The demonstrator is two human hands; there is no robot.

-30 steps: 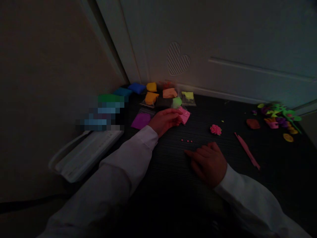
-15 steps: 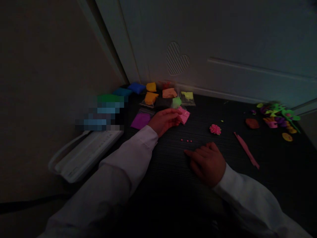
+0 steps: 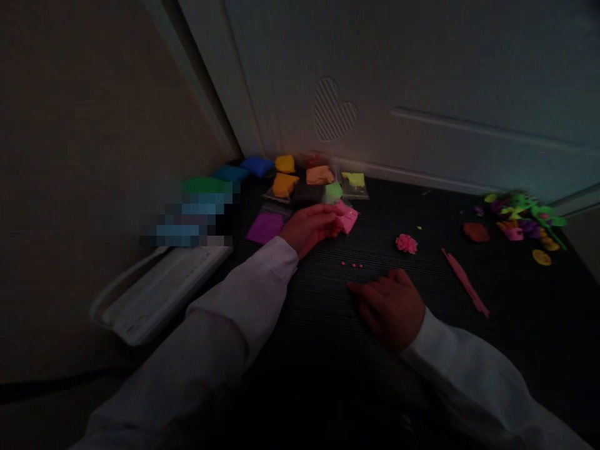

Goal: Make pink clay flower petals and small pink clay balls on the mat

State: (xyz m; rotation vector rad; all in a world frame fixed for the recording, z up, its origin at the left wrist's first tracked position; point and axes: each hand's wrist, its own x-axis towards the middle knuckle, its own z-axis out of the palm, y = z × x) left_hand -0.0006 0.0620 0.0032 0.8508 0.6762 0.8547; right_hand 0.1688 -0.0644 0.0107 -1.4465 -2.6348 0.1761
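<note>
Relaxed and half-curled, my left hand [image 3: 312,231] rests on the dark table with its fingertips over the left edge of a pink clay packet [image 3: 347,217]. I see no firm grip on it. My right hand [image 3: 391,307] points its index finger down to the tabletop, the other fingers bent under. Whether anything lies beneath that fingertip is hidden. Just beyond it, three tiny pink balls [image 3: 354,265] sit in a row. A ruffled pink flower [image 3: 406,244] lies farther right, and beyond it a slim pink modelling tool [image 3: 465,282].
Clay packets crowd the back left, among them a purple one [image 3: 266,226], an orange one [image 3: 285,185] and a blue one [image 3: 257,165]. A white power strip [image 3: 169,290] lies at left. Colourful clay pieces [image 3: 525,219] and a brown lump [image 3: 476,232] are at far right. A white panel [image 3: 422,75] stands behind.
The view has shifted very slightly. Both hands and the pink pieces hold practically the same places.
</note>
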